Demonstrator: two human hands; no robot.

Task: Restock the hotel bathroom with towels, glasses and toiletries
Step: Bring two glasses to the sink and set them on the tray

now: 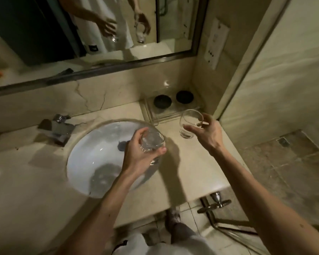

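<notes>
Marble surface (17, 172), dim warm light. Far left: chrome tap (57, 130) at the back edge, spout toward the round white basin (92, 155) sunk into the surface. Above, a framed mirror (44, 34) runs along the wall and reflects both arms and 2 glasses. Left hand (136, 157) is over the basin's right rim, fingers and thumb wrapped round the side of glass 1 (152, 142), a clear tumbler held upright and off the surface. Just right of it, right hand (208, 135) grips glass 2 (189, 124) at the rim, thumb on the far side and forefinger stretched across the near side; the glass is upright, low over the surface, and contact with it cannot be told. Behind glass 2, in the back right corner, a clear tray (170, 112) carries 2 round black coasters (162, 101), side by side, nothing on them. Switch plate (216, 43) on the side wall. Far right: tiled shower floor (284, 162).
</notes>
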